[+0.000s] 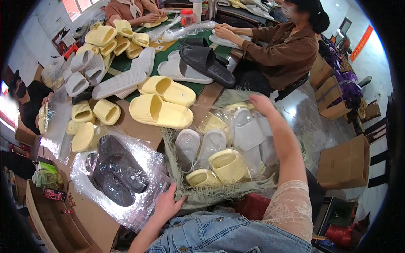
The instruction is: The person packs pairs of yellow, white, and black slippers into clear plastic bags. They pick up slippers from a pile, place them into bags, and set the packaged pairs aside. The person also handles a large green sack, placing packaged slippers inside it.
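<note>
A frayed green woven sack (219, 195) lies open-mouthed before me, filled with bagged slippers. Inside it, pale yellow slippers (228, 165) and light grey slippers (211, 145) show through clear plastic. At the sack's far right rim, my right hand (262, 104) is closed on the fabric; its fingertips are partly hidden. My left hand (166, 205) has the sack's near left edge between thumb and forefinger, its other fingers mostly hidden. Beside that hand, a pair of black slippers (119, 170) lies in a shiny clear bag (84, 179) on the cardboard.
Yellow slippers (159, 111), grey slippers (120, 83) and black slippers (206, 66) crowd the table beyond the sack. Two co-workers handle slippers across the table; a person in brown (278, 55) sits at the right. A cardboard box (344, 163) stands on the floor at right.
</note>
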### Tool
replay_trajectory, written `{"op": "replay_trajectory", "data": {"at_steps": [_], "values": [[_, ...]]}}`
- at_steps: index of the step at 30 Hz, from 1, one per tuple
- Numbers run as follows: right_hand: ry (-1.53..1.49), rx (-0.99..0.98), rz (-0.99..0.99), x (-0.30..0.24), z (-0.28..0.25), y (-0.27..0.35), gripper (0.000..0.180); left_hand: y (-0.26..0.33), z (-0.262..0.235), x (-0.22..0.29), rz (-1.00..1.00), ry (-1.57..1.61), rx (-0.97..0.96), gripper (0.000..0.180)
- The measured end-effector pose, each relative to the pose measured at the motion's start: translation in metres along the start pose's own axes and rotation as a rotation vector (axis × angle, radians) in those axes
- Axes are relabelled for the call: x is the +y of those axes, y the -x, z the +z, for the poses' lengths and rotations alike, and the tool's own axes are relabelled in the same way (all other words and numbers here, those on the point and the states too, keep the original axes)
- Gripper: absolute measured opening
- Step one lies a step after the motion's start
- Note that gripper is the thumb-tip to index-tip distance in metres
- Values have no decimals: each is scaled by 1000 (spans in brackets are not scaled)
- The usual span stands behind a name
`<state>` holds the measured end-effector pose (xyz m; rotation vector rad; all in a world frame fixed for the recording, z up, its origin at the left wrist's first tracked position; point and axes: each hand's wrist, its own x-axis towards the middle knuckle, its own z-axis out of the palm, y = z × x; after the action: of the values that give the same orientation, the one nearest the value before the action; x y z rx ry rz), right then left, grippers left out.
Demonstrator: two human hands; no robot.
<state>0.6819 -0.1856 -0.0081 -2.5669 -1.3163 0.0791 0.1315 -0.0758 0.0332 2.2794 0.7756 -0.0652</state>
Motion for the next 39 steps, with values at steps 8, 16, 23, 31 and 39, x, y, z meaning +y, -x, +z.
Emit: {"op": "replay_trajectory", "data": {"at_steps": [8, 16, 23, 31, 39], "values": [[-168, 91, 193, 66, -19, 141, 26, 1, 13, 1, 353, -63, -187, 59], [-884, 566, 581, 61, -49, 180, 30, 23, -12, 31, 467, 599, 132, 36], [-1515, 1002, 450, 50, -131, 199, 26, 11, -34, 77, 732, 747, 42, 23], [-732, 524, 439, 60, -137, 228, 43, 16, -18, -8, 342, 1226, 441, 39], [-999, -111, 1245, 84, -19, 390, 98, -4, -35, -18, 49, 1430, 659, 46]]}}
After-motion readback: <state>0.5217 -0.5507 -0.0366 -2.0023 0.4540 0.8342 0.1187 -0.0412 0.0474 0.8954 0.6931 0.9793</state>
